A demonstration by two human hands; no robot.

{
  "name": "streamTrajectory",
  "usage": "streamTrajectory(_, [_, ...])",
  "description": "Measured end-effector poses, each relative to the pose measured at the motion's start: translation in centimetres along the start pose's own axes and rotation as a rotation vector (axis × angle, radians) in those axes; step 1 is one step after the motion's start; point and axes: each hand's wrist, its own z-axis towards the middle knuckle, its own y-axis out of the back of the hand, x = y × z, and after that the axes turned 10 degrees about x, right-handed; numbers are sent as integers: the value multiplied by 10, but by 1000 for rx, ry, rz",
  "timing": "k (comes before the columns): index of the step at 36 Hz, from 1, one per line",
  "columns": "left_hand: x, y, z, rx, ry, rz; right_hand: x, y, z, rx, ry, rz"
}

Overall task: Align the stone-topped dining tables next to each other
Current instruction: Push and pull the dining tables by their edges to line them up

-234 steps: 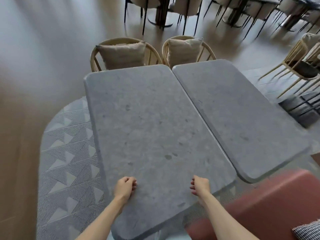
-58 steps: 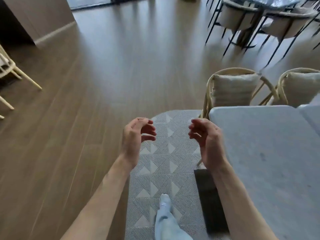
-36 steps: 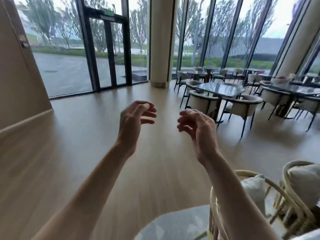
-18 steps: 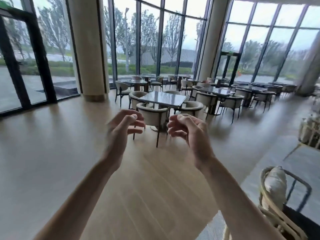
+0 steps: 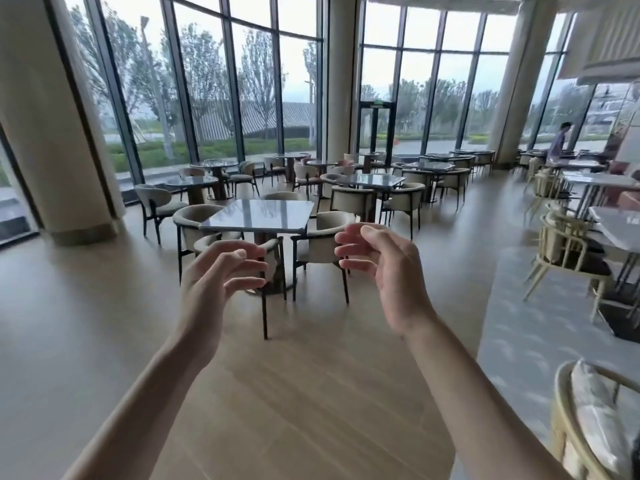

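Observation:
Both my hands are raised in front of me over bare wooden floor, holding nothing. My left hand has its fingers curled loosely and apart. My right hand mirrors it, fingers bent and spread. The two grey stone-topped tables I was at are out of view. Ahead stands a square stone-topped table ringed by cream armchairs, some way beyond my hands. White-topped tables show at the right edge.
A rattan chair with a cushion sits at the lower right on a grey patterned rug. Columns and glass walls bound the hall. More tables and chairs fill the back. A person stands far right.
My view has swung up and to the right from the two grey tables to the open hall. My hands left the tabletop and now hover empty in the air.

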Motion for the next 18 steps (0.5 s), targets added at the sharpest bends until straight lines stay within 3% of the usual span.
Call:
streamTrajectory(10, [155,-4,226,67,-25,-147,-113,77,183,-203,57,-73])
streamTrajectory(18, [303,-74,405,265,148,-325,-203,162,321,-441,24,-191])
